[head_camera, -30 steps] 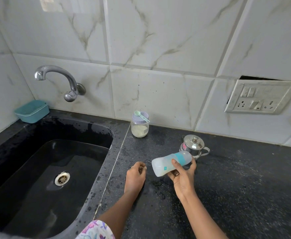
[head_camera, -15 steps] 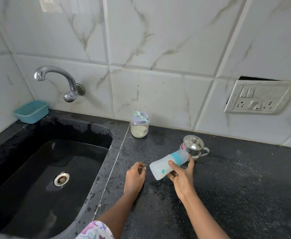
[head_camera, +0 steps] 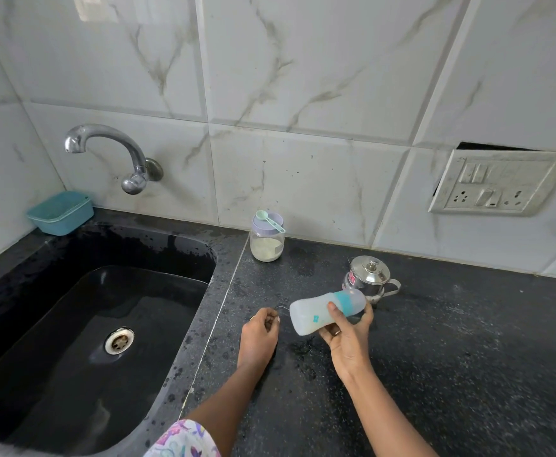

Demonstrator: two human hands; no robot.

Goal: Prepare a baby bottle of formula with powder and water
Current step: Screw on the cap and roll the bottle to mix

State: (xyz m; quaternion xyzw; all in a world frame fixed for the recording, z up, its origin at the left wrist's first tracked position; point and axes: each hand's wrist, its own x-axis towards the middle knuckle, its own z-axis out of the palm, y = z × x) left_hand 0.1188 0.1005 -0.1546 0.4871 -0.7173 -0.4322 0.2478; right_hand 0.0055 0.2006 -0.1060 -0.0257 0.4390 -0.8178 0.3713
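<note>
— What is the setting?
— A black speckled stone counter [head_camera: 468, 341] under white marble-look wall tiles [head_camera: 303, 77]. A black sink [head_camera: 158, 265] is sunk into its left part, and a chrome tap [head_camera: 105, 135] comes out of the wall above it.
— Where is the baby bottle?
— The baby bottle [head_camera: 313, 313] is off the counter, over its middle, and tipped almost onto its side. Its base points towards the sink and its teal collar towards a small lidded steel pot [head_camera: 369, 275] just behind it. The body looks cloudy white.
— What holds it?
— The right hand [head_camera: 349, 341] grips it from below, with the thumb [head_camera: 334, 310] pressed across the top beside the collar.
— And the left hand?
— The left hand [head_camera: 258, 334] sits low on the counter just left of the bottle's base, fingers curled under. I cannot tell whether they hold anything.
— And the powder?
— A glass jar [head_camera: 266, 245] of whitish powder stands at the counter's back edge against the tiles. Its lilac lid is on, and a green scoop [head_camera: 270, 220] lies across it. A teal basket [head_camera: 60, 212] sits at the sink's back left corner, and a switch-and-socket plate [head_camera: 497, 183] is on the wall at right.
</note>
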